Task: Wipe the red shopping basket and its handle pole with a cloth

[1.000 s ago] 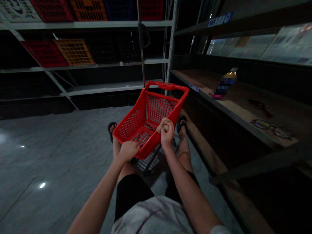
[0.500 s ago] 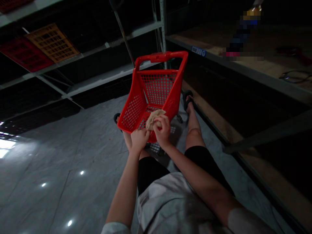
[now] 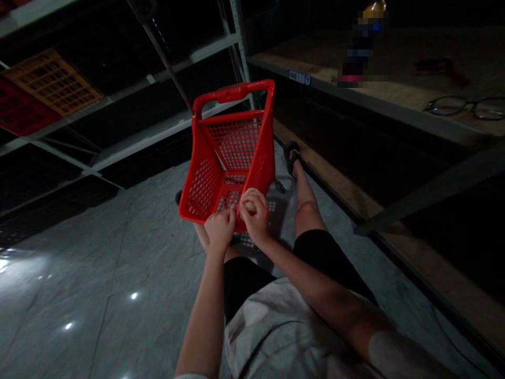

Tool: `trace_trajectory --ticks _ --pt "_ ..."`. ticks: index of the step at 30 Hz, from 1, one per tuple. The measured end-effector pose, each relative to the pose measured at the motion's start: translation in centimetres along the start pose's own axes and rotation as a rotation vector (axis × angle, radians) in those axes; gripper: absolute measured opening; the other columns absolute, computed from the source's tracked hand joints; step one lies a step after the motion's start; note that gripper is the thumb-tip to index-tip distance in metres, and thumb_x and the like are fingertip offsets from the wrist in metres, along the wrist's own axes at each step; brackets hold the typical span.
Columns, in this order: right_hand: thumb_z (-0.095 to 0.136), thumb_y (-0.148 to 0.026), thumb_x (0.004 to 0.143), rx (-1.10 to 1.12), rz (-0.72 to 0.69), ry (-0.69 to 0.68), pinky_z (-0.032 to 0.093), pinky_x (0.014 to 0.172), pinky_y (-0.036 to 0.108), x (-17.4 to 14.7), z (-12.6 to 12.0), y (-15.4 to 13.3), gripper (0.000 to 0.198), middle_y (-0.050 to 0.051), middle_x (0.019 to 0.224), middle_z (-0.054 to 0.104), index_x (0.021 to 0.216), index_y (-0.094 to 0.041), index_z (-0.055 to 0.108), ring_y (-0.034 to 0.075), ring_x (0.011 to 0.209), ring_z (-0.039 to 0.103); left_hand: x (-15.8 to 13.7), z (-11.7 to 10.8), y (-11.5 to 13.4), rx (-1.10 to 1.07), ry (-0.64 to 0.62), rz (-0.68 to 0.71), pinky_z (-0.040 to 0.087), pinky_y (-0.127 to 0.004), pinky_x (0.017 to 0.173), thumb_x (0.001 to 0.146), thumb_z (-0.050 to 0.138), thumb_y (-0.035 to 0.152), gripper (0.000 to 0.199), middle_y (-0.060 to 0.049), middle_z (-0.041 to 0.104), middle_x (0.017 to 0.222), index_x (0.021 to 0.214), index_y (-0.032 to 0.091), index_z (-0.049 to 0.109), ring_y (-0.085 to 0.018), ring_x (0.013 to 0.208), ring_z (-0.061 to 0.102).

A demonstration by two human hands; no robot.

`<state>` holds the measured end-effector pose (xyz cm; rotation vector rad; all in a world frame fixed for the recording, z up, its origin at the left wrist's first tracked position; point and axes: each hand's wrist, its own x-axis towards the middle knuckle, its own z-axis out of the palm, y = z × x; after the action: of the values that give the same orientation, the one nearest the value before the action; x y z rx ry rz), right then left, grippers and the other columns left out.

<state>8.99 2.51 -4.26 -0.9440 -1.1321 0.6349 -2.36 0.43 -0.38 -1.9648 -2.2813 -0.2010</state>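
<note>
Between my legs stands a small red plastic shopping cart [image 3: 229, 181], its handle at the far side and its basket tilted toward me. My left hand [image 3: 220, 227] is closed over the near rim of the basket. Just right of it, my right hand [image 3: 255, 217] presses a crumpled beige cloth [image 3: 252, 193] against the rim near the right corner. Fingers cover most of the cloth. Through the grid walls and the basket floor, parts of the grey ground show.
Wooden shelving [image 3: 394, 97] runs along the right, with eyeglasses [image 3: 447, 107] and a blurred-out item on it. Metal racks at the left hold a yellow crate [image 3: 55, 81] and a red crate [image 3: 23, 108]. A metal pole [image 3: 169, 68] leans behind the cart.
My right hand has drawn the cloth along the rim, and less of the cloth shows now. My left hand keeps its hold. The view has turned slightly right, so the cart sits further left.
</note>
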Motion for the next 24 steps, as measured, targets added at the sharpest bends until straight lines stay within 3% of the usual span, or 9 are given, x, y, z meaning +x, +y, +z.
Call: trace_trajectory --ticks 3,6,8,11,15,18,21,24 --pt "0.054 -0.014 0.077 -0.048 0.04 -0.014 0.047 0.102 0.039 -1.9 -0.7 2.7 0.014 0.005 0.103 0.062 0.085 -0.023 0.061 0.02 0.107 0.06 0.0 0.2 -0.3 0.0 0.033 0.022 0.028 -0.03 0.062 0.104 0.029 0.05 0.063 -0.012 0.075 0.076 0.078 0.019 0.077 -0.021 0.073 0.067" --pt "0.053 -0.014 0.07 -0.073 0.231 -0.062 0.052 0.086 0.037 -4.7 -1.8 7.0 0.011 0.003 0.087 0.061 0.075 -0.023 0.056 0.02 0.088 0.06 -0.2 0.3 -0.6 -0.011 0.057 0.051 0.029 -0.029 0.064 0.105 0.027 0.051 0.066 -0.012 0.074 0.074 0.073 0.018 0.075 -0.021 0.073 0.066" --pt "0.052 -0.015 0.068 -0.079 0.308 -0.07 0.051 0.08 0.035 -5.1 -2.0 8.1 0.009 0.001 0.079 0.059 0.071 -0.023 0.053 0.019 0.08 0.059 -0.4 0.3 -0.8 -0.025 0.062 0.079 0.03 -0.029 0.065 0.105 0.027 0.051 0.066 -0.012 0.073 0.073 0.071 0.018 0.074 -0.021 0.074 0.065" --pt "0.052 -0.015 0.074 -0.033 0.241 -0.024 0.05 0.091 0.035 -2.2 -1.3 6.1 0.011 0.002 0.089 0.063 0.077 -0.023 0.058 0.019 0.09 0.062 -0.7 0.1 -0.9 -0.055 0.066 0.129 0.032 -0.029 0.068 0.104 0.032 0.053 0.061 -0.01 0.073 0.075 0.076 0.02 0.075 -0.02 0.076 0.064" --pt "0.055 -0.018 0.082 0.048 0.062 0.057 0.047 0.102 0.034 4.6 0.3 1.7 0.011 0.004 0.104 0.065 0.089 -0.023 0.062 0.018 0.104 0.063 -0.8 -0.1 -1.0 -0.05 0.056 0.147 0.034 -0.029 0.07 0.102 0.037 0.054 0.056 -0.01 0.073 0.075 0.083 0.022 0.078 -0.021 0.076 0.064" --pt "0.052 -0.017 0.082 0.039 0.032 0.113 0.045 0.104 0.035 7.4 0.8 2.0 0.013 0.004 0.105 0.064 0.09 -0.023 0.061 0.018 0.107 0.062 -0.8 0.2 -0.9 -0.033 0.056 0.152 0.035 -0.029 0.07 0.103 0.036 0.052 0.055 -0.01 0.073 0.076 0.084 0.022 0.078 -0.021 0.078 0.065" --pt "0.051 -0.016 0.077 -0.007 0.064 0.074 0.044 0.105 0.036 6.0 0.2 5.8 0.015 0.005 0.105 0.062 0.088 -0.022 0.059 0.019 0.109 0.059 -0.8 0.7 -0.7 -0.007 0.079 0.112 0.035 -0.03 0.071 0.103 0.034 0.049 0.055 -0.011 0.073 0.078 0.084 0.021 0.078 -0.022 0.078 0.064" --pt "0.051 -0.016 0.071 -0.066 0.225 -0.001 0.048 0.091 0.034 1.6 -1.0 9.8 0.013 0.002 0.092 0.061 0.082 -0.022 0.056 0.018 0.094 0.059 -0.8 1.1 -0.3 0.005 0.079 0.06 0.037 -0.031 0.072 0.103 0.033 0.048 0.057 -0.014 0.074 0.081 0.084 0.019 0.078 -0.023 0.08 0.065"
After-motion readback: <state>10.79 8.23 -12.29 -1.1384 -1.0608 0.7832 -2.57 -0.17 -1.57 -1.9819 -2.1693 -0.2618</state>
